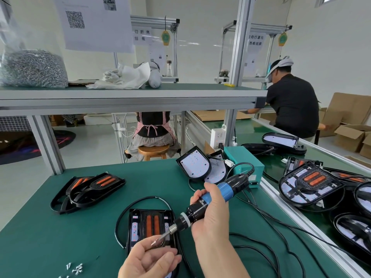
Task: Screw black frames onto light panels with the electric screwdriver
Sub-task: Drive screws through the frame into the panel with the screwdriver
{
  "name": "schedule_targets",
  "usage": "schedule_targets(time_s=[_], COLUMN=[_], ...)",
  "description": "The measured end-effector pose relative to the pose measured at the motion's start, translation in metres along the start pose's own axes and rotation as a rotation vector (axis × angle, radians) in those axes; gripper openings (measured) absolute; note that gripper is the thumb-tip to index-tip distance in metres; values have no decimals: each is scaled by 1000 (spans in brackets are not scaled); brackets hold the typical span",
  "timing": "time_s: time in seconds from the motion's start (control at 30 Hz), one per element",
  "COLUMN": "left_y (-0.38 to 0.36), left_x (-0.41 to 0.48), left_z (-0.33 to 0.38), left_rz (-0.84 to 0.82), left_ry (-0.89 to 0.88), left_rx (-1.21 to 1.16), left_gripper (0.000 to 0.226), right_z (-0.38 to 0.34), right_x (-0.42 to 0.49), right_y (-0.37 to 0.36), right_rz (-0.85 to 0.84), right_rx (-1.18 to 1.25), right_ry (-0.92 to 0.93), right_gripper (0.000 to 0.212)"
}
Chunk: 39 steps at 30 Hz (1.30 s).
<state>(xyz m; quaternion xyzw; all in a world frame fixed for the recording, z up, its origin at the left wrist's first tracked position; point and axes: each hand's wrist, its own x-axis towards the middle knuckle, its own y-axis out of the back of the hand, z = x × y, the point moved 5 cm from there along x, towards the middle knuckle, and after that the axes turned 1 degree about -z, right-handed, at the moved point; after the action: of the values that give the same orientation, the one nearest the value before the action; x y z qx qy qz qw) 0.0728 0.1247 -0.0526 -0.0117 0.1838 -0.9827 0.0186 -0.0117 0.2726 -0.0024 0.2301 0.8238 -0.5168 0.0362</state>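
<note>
L hand [148, 261] fingers [168, 258] curl at bit tip [160, 237], maybe pinching screw [154, 243]; R hand [210, 217] grips screwdriver [214, 196] above panel [149, 223].

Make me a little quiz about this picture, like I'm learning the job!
1. True or false: the right hand grips the electric screwdriver.
2. What colour are the two bars in the middle of the light panel lying under the screwdriver's bit? A) orange B) green C) yellow
3. Fill the gap: the loose screws lie on the green table to the ___ of the left hand.
Key: 1 true; 2 A; 3 left.
</note>
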Motion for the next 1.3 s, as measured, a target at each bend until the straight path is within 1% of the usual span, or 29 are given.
schedule_targets(time_s=[0.07,0.13,0.2,0.27,0.3,0.37,0.43,0.47,0.5,0.57,0.63,0.67,0.7,0.77,0.9,1.03,1.07,1.2,1.3], left_y=[3,11,21,30,32,42,57,63,70,77,74,70,66,61,60,57,58,59,59], left_x=[-2,-2,-2,-5,-6,-3,5,12,24,50,67,70,72,70,65,62,62,62,62], left_z=[1,4,15,31,39,44,48,51,51,43,32,25,18,7,-5,-7,-7,-8,-9], left_rz=[25,114,270,425,486,592,686,688,643,452,263,195,140,73,147,150,149,145,146], left_ry=[17,-20,-171,-358,-408,-428,-420,-379,-286,-46,133,196,243,294,286,281,281,292,301], left_rx=[15,92,248,361,399,488,658,733,785,884,940,914,859,733,621,563,545,522,522], left_gripper=[31,33,31,19,10,11,19,18,23,55,82,90,92,83,86,52,49,54,66], right_z=[-6,-12,-19,-26,-30,-36,-39,-39,-39,-38,-38,-38,-37,-36,-32,-20,-16,-4,1], right_x=[3,6,9,13,15,18,20,20,21,22,24,25,27,32,47,61,62,66,67], right_y=[-4,-7,-10,-12,-13,-15,-15,-16,-15,-15,-16,-17,-19,-23,-30,-35,-36,-37,-37], right_rz=[-9,-20,-37,-52,-60,-78,-93,-100,-104,-104,-99,-97,-98,-107,-128,-168,-178,-203,-214], right_rx=[-4,-17,-29,-41,-49,-71,-99,-112,-122,-141,-160,-172,-186,-212,-275,-374,-397,-461,-483], right_ry=[21,46,89,143,170,220,251,262,275,300,320,328,338,365,434,459,455,451,454], right_gripper=[22,21,22,23,24,26,26,25,25,25,25,26,26,26,26,27,27,26,25])
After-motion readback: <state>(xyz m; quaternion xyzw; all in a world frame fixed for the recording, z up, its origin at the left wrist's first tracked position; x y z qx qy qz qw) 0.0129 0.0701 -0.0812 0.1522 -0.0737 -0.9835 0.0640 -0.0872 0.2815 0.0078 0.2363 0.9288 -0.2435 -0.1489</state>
